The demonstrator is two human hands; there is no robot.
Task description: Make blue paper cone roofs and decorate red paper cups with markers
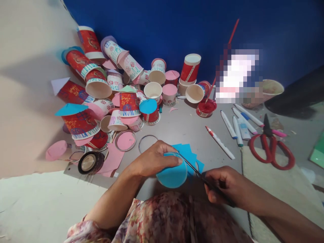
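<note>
**Both our hands low and close together**

Our left hand (154,158) reaches in from the lower left, forearm bare, back of the hand up, fingers curled and pressed down with the fingertips (177,161) pointing right. Our right hand (225,185) comes in from the lower right, forearm bare too, closed in a loose fist with the thumb tucked along the front, knuckles turned toward the left hand. The two hands sit near each other but apart.
</note>
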